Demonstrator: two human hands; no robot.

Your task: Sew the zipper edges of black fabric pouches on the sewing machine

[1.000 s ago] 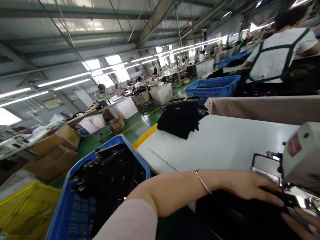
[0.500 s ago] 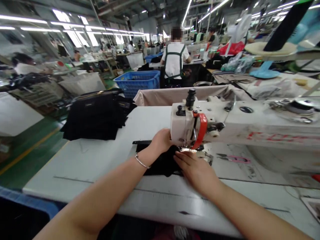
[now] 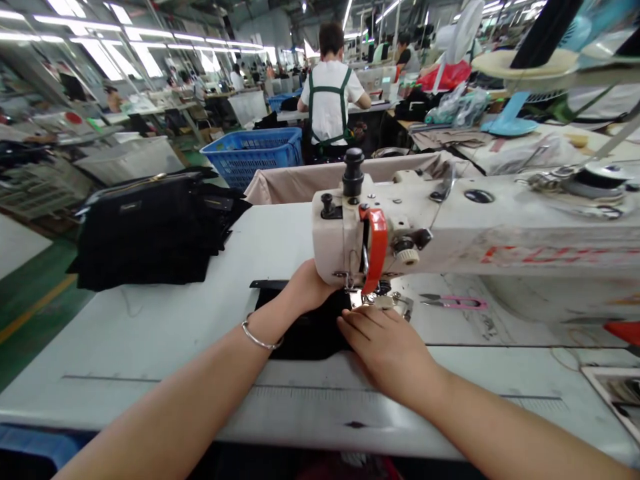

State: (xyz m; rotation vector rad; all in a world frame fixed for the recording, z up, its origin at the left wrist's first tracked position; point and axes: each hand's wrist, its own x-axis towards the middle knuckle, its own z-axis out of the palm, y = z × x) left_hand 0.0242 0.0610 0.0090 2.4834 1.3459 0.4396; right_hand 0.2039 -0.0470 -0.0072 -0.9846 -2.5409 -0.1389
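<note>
A black fabric piece [image 3: 310,337] lies flat on the sewing machine table, its right side at the needle area under the head of the white sewing machine [image 3: 430,227]. My left hand [image 3: 311,288], with a silver bracelet at the wrist, rests over the fabric's far part. Its fingers are hidden behind the machine head, so their pose does not show. My right hand [image 3: 387,343] lies with fingers stretched flat beside the presser foot, fingertips touching the fabric's right edge. An orange-red guard [image 3: 375,250] hangs on the machine head just above the right fingers.
Pink-handled thread snips [image 3: 455,302] lie right of the needle. A stack of black fabric pieces [image 3: 145,230] sits at the table's left edge. Beyond stand a blue basket [image 3: 255,150] and a seated person [image 3: 331,100]. A blue bin rim [image 3: 37,443] shows at lower left.
The camera view has shifted, so the machine and table appear further left. The fabric's near edge looks smoother now. Both hands stay in nearly the same place at the machine.
</note>
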